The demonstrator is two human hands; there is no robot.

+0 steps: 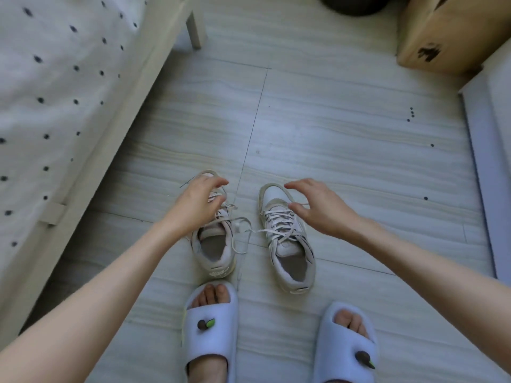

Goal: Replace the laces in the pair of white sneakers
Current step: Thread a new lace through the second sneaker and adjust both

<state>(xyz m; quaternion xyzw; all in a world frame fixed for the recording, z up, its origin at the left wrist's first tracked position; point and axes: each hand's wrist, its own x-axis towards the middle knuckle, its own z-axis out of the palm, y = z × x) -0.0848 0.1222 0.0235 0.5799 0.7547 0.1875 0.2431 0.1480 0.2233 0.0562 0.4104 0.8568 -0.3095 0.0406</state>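
Two white sneakers stand side by side on the pale tiled floor (345,128), toes pointing away from us, a narrow strip of floor between them. Beyond their toes the floor lies open up to a cardboard box (448,31) at the far right and a bed leg (195,29) at the far left. To our left the bed frame (91,161) runs diagonally close to the left sneaker (214,250); to our right a pale panel edge (481,175) borders the floor, well apart from the right sneaker (287,244). Just behind the heels are our two feet in white slippers (211,322), the left slipper's toe almost touching the left sneaker's heel.

Our left hand (197,204) reaches over the front of the left sneaker, fingers and thumb loosely curved and spread, holding nothing. Our right hand (318,205) hovers over the toe of the right sneaker in the same wide claw, thumb near the upper lacing; we cannot tell whether it touches. Both sneakers carry their laces (279,225), untied, with loose ends trailing into the gap between the shoes.
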